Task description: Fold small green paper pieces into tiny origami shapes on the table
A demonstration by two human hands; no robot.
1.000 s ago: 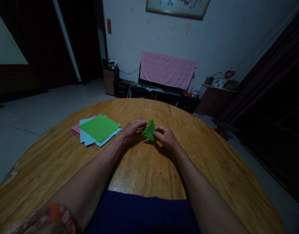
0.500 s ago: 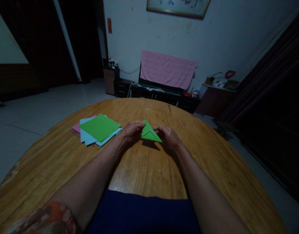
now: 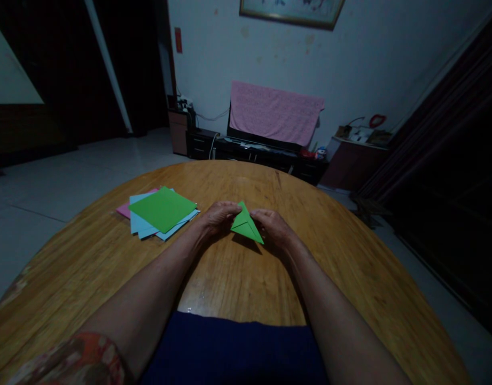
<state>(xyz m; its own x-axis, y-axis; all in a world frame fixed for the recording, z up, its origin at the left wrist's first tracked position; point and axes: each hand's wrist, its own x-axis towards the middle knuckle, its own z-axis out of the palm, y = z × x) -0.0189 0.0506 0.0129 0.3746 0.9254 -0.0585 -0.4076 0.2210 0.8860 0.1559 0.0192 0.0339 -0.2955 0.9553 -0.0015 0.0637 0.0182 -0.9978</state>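
A small piece of folded green paper [image 3: 246, 226] is held just above the counter [image 3: 229, 289], between the left hand [image 3: 220, 216] and the right hand [image 3: 273, 223]. Its upper corner is pinched by the left hand, and its right edge is grasped by the right hand; the fingertips behind the paper are partly hidden, so how firmly it is gripped there cannot be told. The piece is tilted, with one point directed down and toward the right, and a V-shaped fold line is shown on its near face. A dark shadow is cast beneath it on the wood.

The step in hand is judged to be the shaping or adjusting of a fold, done in the air rather than pressed on the counter. For the next move, the layers would need to be kept aligned by one hand while an edge or crease is worked by the other, with light pressure so that the thin paper is not bent out of line.

Well to the left, a flat green sheet [image 3: 163, 208] is laid over blue sheets [image 3: 135, 224] and a pink sheet [image 3: 124, 212], untouched by either hand.
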